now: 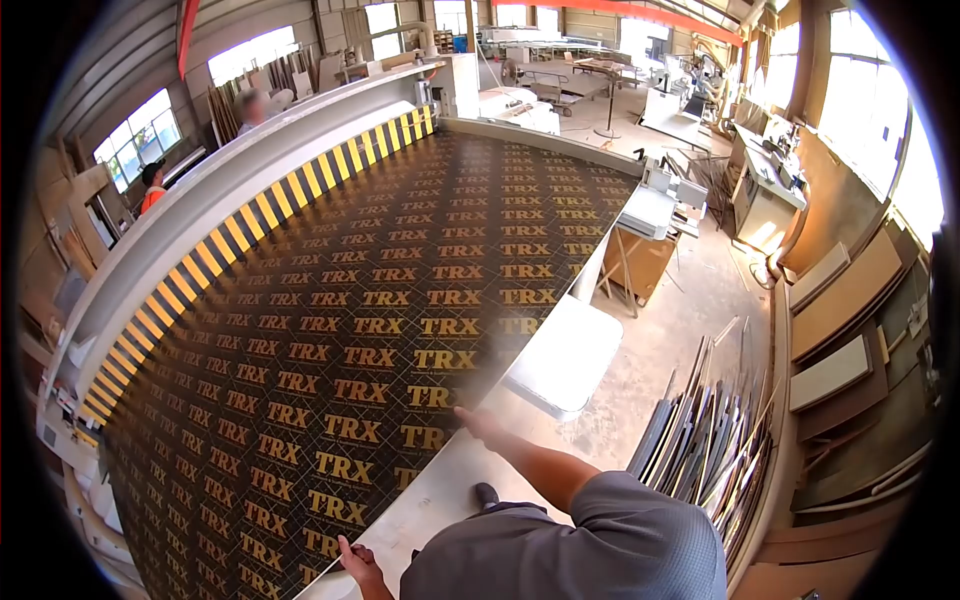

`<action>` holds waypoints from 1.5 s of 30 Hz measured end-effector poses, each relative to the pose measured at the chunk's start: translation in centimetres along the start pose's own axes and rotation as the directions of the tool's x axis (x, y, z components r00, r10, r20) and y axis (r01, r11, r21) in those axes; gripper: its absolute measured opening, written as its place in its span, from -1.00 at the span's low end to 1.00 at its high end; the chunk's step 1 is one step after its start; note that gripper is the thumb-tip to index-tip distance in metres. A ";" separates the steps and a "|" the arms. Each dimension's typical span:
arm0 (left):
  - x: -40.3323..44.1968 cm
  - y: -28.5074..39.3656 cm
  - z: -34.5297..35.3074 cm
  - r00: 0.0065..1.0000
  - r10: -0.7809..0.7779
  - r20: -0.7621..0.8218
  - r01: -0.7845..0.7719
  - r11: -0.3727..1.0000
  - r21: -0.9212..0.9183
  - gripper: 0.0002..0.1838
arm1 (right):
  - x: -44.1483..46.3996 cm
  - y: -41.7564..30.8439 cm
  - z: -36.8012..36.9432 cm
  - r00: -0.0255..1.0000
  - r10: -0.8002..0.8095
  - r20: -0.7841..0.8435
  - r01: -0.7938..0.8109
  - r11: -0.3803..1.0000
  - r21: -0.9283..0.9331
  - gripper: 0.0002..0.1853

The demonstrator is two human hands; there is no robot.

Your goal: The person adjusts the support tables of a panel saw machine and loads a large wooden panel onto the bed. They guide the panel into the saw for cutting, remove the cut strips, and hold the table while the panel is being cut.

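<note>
A large dark board (330,330) printed all over with gold "TRX" lettering lies flat in front of me, filling the middle of the view. My right hand (482,428) is at its near edge, with a finger or thumb on top and the rest hidden or blurred. Farther down the same edge, at the bottom of the view, my left hand (362,566) grips the board, its thumb side showing. Along the board's far side runs a long machine beam (215,185) with a yellow-and-black striped guard (265,212).
A white machine side table (568,358) juts out at right. Thin offcut strips (700,445) are heaped on the floor beside me. Panels (845,290) lean on the right wall. Behind the beam are two people, one in an orange top (152,198).
</note>
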State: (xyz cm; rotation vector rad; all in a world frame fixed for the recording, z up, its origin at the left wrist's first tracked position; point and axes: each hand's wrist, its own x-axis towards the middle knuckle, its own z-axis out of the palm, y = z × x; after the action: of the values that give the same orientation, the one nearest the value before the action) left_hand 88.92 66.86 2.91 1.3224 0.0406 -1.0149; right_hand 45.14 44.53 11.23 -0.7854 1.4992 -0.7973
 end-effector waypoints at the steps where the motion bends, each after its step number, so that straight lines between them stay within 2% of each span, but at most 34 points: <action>1: 0.2 -0.1 0.1 1.000 0.001 -0.025 -0.001 1.000 -0.009 -0.31 | 0.4 0.1 0.0 1.000 0.009 0.003 -0.009 1.000 -0.004 -0.24; 4: 0.6 0.4 -1.8 0.996 -0.081 0.045 0.077 0.995 0.070 -0.59 | 0.8 0.3 0.1 0.999 0.051 -0.009 -0.051 0.998 -0.023 -0.26; 7: 0.5 0.5 -2.0 0.993 -0.072 0.094 0.064 0.994 0.084 -0.45 | 1.7 0.2 -0.1 0.995 0.097 -0.001 -0.097 0.992 -0.082 -0.27; 8: -2.3 2.6 0.7 0.979 -0.161 0.122 0.154 0.986 0.063 -0.62 | 2.0 0.4 -0.1 0.994 0.113 0.008 -0.112 0.988 -0.109 -0.28; 11: -4.2 3.3 3.9 0.995 -0.064 0.080 0.055 0.993 0.108 -0.44 | 2.8 1.3 0.0 0.997 0.053 -0.048 -0.056 0.997 -0.053 -0.38; 12: -4.5 3.8 3.5 0.979 -0.146 0.145 0.123 0.980 0.155 -0.47 | 3.1 1.7 -0.2 0.999 0.043 -0.020 -0.044 0.998 -0.050 -0.38; 15: -2.8 2.0 3.1 0.980 -0.117 0.164 0.101 0.990 0.102 -0.46 | 4.1 2.4 -0.4 1.000 0.007 0.028 -0.007 1.000 -0.022 -0.38; 21: -1.0 1.3 1.6 0.984 -0.087 0.152 0.050 0.972 0.231 -0.39 | 3.2 1.0 0.0 0.999 -0.035 0.020 0.034 0.999 0.031 -0.37; 22: -0.6 0.8 1.3 0.979 -0.127 0.162 0.092 0.974 0.206 -0.37 | 3.4 1.2 0.0 0.999 -0.031 0.015 0.031 0.999 0.021 -0.37; 23: 0.1 0.9 0.8 0.930 -0.300 0.211 0.276 0.952 0.134 -0.36 | 3.6 1.5 0.0 1.000 -0.027 0.007 0.027 1.000 0.012 -0.37; 25: -0.4 3.0 0.2 0.736 -0.590 0.332 0.619 0.785 0.024 -0.32 | 2.7 -0.4 -0.6 0.970 0.195 0.145 -0.183 0.979 -0.089 -0.36; 26: -2.7 4.3 0.9 0.745 -0.480 0.463 0.327 0.868 0.374 -0.20 | 2.3 -1.2 -1.1 0.931 0.303 0.205 -0.276 0.949 -0.149 -0.35; 27: -4.2 6.3 0.0 0.578 -0.367 0.729 -0.193 0.806 0.559 -0.26 | 3.6 -0.6 -2.5 0.819 0.349 0.456 -0.229 0.927 -0.298 -0.34; 29: -5.3 12.2 1.9 0.459 -0.584 0.669 0.055 0.770 0.635 -0.44 | 0.8 -7.5 -2.3 0.698 0.550 0.458 -0.150 0.739 -0.657 -0.39; 30: -5.7 14.5 2.2 0.509 -0.295 0.809 -0.087 0.917 0.390 -0.54 | 2.0 -8.3 -3.2 0.697 0.457 0.553 -0.049 0.799 -0.599 -0.46; 31: -2.3 15.4 -0.6 0.739 -0.280 0.613 -0.047 0.886 0.462 -0.56 | 1.6 -10.9 -3.7 0.811 0.147 0.566 0.142 0.889 -0.435 -0.52; 32: -1.9 17.8 0.1 0.895 -0.127 0.427 -0.083 0.894 0.440 -0.58 | 5.3 -9.9 -3.3 0.892 0.054 0.449 0.212 0.827 -0.521 -0.57; 33: -0.4 18.9 0.1 0.935 0.118 0.333 -0.261 0.866 0.427 -0.55 | 6.1 -11.1 -2.8 0.948 -0.142 0.286 0.291 0.752 -0.591 -0.61; 34: 2.1 19.7 -0.6 0.887 0.370 0.277 -0.457 0.614 0.644 -0.49 | 6.8 -12.5 -2.3 0.935 -0.343 0.089 0.305 0.653 -0.693 -0.63; 35: 3.3 20.2 -2.0 0.784 0.539 0.308 -0.459 0.170 0.872 -0.36 | 7.6 -13.9 -1.8 0.857 -0.505 -0.100 0.247 0.575 -0.780 -0.65; 37: 6.3 19.2 -4.7 0.697 0.650 0.302 -0.143 -0.287 0.947 -0.24 | 9.1 -13.6 -2.3 0.820 -0.563 -0.104 0.172 0.415 -0.894 -0.50; 39: 7.4 17.0 -6.3 0.596 0.725 0.345 -0.034 -0.407 0.913 -0.19 | 12.3 -10.0 -3.0 0.762 -0.641 -0.098 0.070 0.231 -0.970 -0.34; 40: 7.4 16.3 -6.3 0.544 0.754 0.369 0.028 -0.455 0.890 -0.17 | 12.4 -9.8 -3.3 0.849 -0.526 -0.051 0.060 0.192 -0.980 -0.20; 43: 6.6 16.6 -4.7 0.636 0.734 0.240 0.040 -0.342 0.939 -0.21 | 12.7 -8.9 -3.1 0.806 -0.589 -0.054 0.054 0.165 -0.985 -0.23; 45: 6.0 17.0 -3.8 0.651 0.732 0.203 0.028 -0.290 0.956 -0.21 | 12.8 -9.0 -2.9 0.816 -0.576 -0.045 0.055 0.156 -0.986 -0.24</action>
State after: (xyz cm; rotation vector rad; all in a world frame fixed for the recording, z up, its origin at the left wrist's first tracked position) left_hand 105.07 64.71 11.56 2.7941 -1.0192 0.3534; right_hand 41.64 28.99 12.17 -2.1058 2.2838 -0.1723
